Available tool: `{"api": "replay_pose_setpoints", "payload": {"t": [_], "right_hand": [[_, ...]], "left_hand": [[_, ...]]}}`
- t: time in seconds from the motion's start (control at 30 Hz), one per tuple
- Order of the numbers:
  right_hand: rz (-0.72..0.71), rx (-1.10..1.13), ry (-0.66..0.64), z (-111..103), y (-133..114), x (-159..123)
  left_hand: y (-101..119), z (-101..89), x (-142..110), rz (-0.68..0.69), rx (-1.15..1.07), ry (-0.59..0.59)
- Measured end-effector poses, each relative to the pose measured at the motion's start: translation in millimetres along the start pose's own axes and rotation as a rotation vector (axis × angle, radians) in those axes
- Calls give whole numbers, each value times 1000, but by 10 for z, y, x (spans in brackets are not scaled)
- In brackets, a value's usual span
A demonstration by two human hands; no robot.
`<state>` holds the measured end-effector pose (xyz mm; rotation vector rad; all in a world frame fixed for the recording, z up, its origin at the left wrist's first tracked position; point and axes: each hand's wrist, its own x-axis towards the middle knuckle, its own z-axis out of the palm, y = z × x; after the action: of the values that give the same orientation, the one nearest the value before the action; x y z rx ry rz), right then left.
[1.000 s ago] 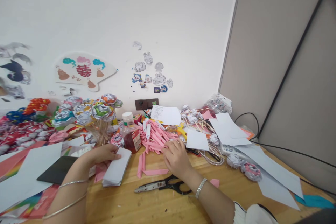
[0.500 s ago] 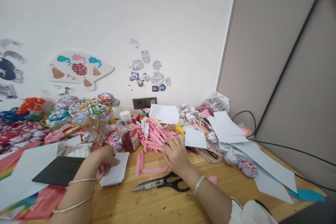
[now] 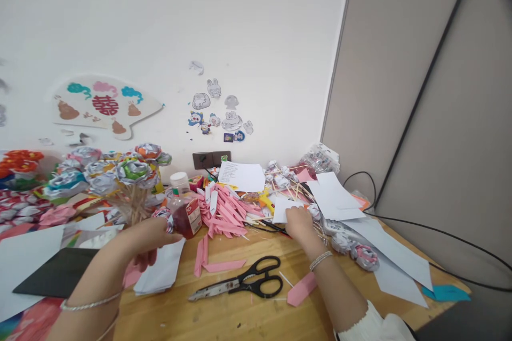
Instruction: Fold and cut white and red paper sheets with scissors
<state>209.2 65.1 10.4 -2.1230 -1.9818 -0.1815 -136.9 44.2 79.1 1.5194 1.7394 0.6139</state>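
My left hand [image 3: 150, 242] is over a stack of white paper slips [image 3: 162, 269] at the left, its fingers apart and partly bent, with nothing seen held between them. My right hand [image 3: 299, 224] reaches onto a small white paper sheet [image 3: 280, 210] and covers its right part; its fingertips are bent down and mostly hidden, so a grip cannot be made out. Between the hands lie black-handled scissors [image 3: 240, 281], folded pink paper strips [image 3: 224, 265] and a heap of pink strips [image 3: 226, 210]. One pink paper piece [image 3: 301, 289] rests beside my right forearm.
A bottle of red liquid [image 3: 186, 213] stands behind the paper stack. Paper flowers on sticks [image 3: 134, 173] crowd the left. Large white sheets [image 3: 334, 197], a bead string [image 3: 320, 233] and paper roses [image 3: 364, 256] lie at the right. A black cable [image 3: 424, 229] runs along the wall.
My right hand has left the edge of the pink heap and moved right onto the small white sheet. My left hand has lifted off the paper stack a little. The view has turned right.
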Motion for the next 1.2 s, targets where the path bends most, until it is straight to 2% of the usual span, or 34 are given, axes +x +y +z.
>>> {"api": "replay_pose_setpoints", "payload": {"t": [0.07, 0.17, 0.27, 0.33, 0.43, 0.67, 0.77, 0.9, 0.97, 1.07, 1.1, 1.2], "right_hand": [[-4, -6, -8, -37, -27, 22], [5, 5, 13, -103, -88, 44], [3, 27, 23, -137, -125, 46], [3, 38, 10, -131, -141, 40], [-4, 53, -2, -93, -162, 27], [-27, 111, 51, 2, -170, 15], [-11, 131, 114, -10, -164, 29], [-20, 163, 281, -97, -160, 1], [-101, 263, 450, -136, -194, -61], [-265, 583, 685, -147, -334, -201], [-313, 688, 699, -138, -399, -250], [-436, 930, 580, -92, -598, -375]], "left_hand": [[186, 83, -119, 14, 167, -141], [448, 272, -235, 165, 90, -222], [597, 466, -239, 269, -17, -222], [616, 559, -199, 319, -39, -221], [568, 626, -138, 308, -28, -247], [509, 620, -125, 332, 60, -252], [517, 630, -106, 354, 101, -225], [553, 734, -58, 368, 83, -234], [598, 834, -53, 409, -1, -199], [694, 1020, -93, 456, -275, -132], [728, 1081, -116, 450, -378, -132], [810, 1239, -194, 446, -600, -128]]}}
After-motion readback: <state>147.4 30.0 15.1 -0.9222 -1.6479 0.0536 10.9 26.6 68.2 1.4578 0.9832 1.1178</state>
